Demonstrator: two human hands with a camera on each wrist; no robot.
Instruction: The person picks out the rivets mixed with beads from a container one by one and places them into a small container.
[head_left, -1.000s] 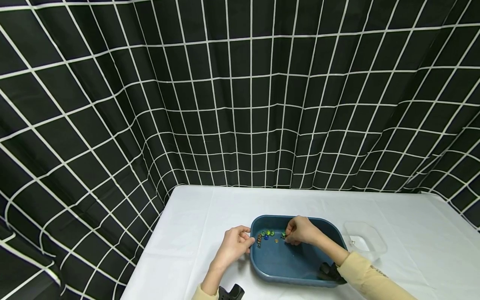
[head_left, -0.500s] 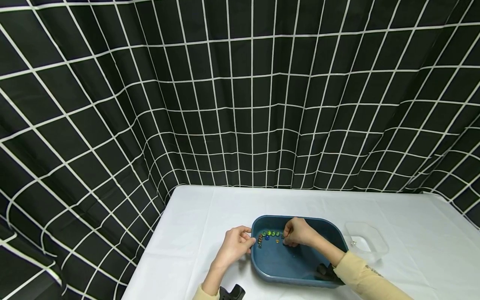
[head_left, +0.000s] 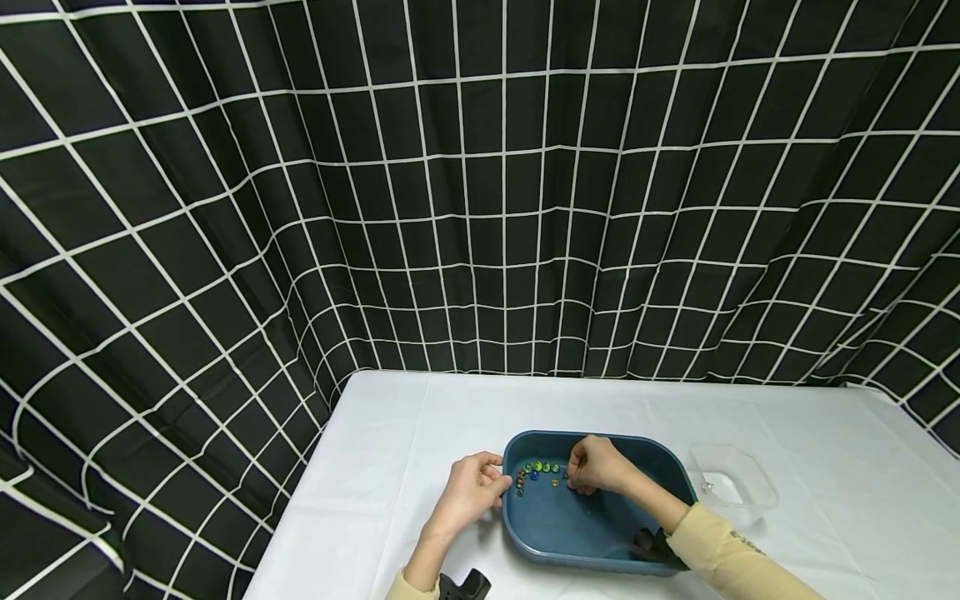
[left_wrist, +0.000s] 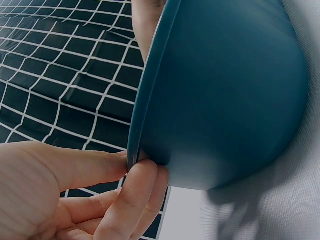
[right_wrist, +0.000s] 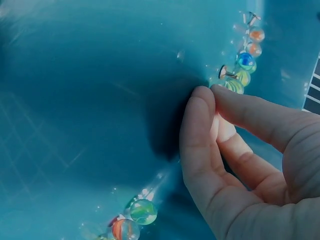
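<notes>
My left hand [head_left: 468, 492] pinches the left rim of a blue plastic tub [head_left: 577, 560] between thumb and fingers; the left wrist view shows the grip. Inside the tub, my right hand [head_left: 596, 464] is low with thumb and index fingertips together. A small dark speck shows at these fingertips in the head view; the fingers mostly hide it, and I cannot tell its kind. Beside them lies a metal thumbtack [right_wrist: 227, 73]. Glass marbles in green, blue [right_wrist: 245, 61] and orange [right_wrist: 256, 34] form a bent row in the tub's far left corner.
More marbles, one green [right_wrist: 143, 212] and one orange [right_wrist: 125, 229], lie on the other side of my right hand. A clear plastic container [head_left: 731, 487] with a small gold-coloured thing stands right of the tub on the white-covered table [head_left: 420, 433]. A black checked curtain hangs behind.
My right hand has shifted slightly left and down. A green marble that was at its fingertips now sits at the right end of the green row. My left hand keeps its grip on the rim.
</notes>
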